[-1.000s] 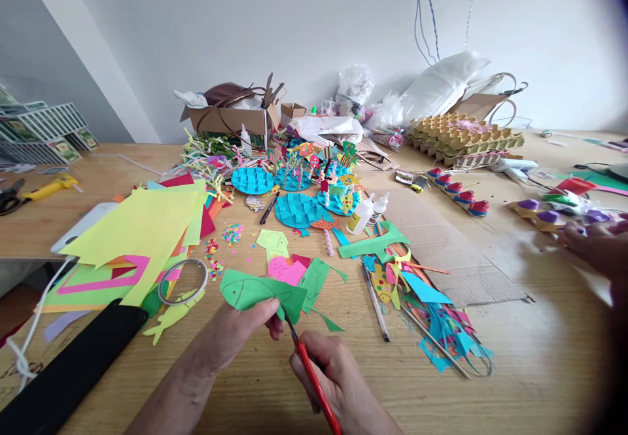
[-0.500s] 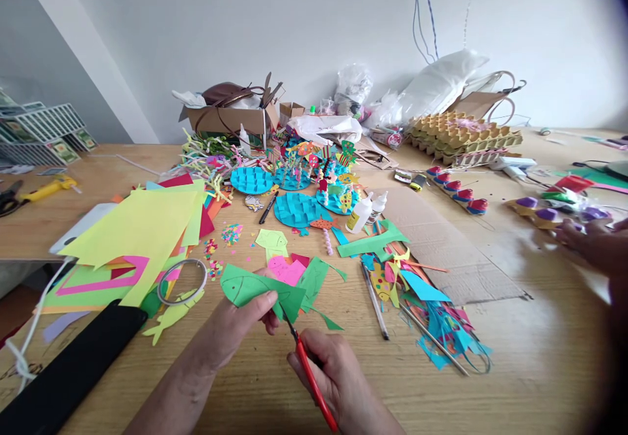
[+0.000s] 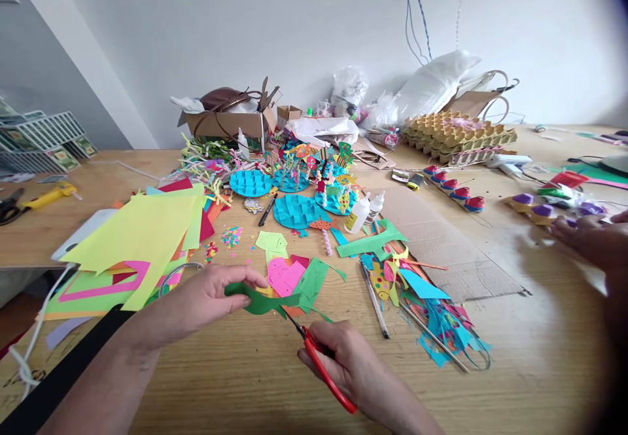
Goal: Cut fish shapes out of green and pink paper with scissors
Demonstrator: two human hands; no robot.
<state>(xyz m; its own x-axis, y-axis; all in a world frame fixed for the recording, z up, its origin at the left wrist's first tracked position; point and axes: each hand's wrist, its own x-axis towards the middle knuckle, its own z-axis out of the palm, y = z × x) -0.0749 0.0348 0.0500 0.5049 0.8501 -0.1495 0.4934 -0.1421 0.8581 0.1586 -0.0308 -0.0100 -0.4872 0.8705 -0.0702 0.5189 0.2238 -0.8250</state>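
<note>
My left hand (image 3: 210, 297) pinches a green paper piece (image 3: 267, 301) between thumb and fingers, and the paper is bent and seen nearly edge-on. My right hand (image 3: 343, 363) grips red-handled scissors (image 3: 324, 366). The scissors' dark blades meet the right part of the green paper. Just beyond my hands lie pink paper pieces (image 3: 284, 275), another green sheet with pencil lines (image 3: 314, 283) and a pale yellow-green cutout (image 3: 271, 242). A roll of tape (image 3: 181, 271) is partly hidden behind my left hand.
Stacked yellow paper (image 3: 142, 226) lies left. Blue round bases (image 3: 300, 211) with paper fish stand ahead, near white glue bottles (image 3: 357, 216). Right are a pen (image 3: 375, 301), paper scraps (image 3: 441, 324) and cardboard (image 3: 441, 245). Another person's hand (image 3: 589, 242) is at far right, by painted egg-carton cups (image 3: 542, 212).
My left hand has turned over and shifted left, tilting the green paper so its drawn fish no longer shows. The right hand with the scissors has moved slightly right. The view has shifted a little.
</note>
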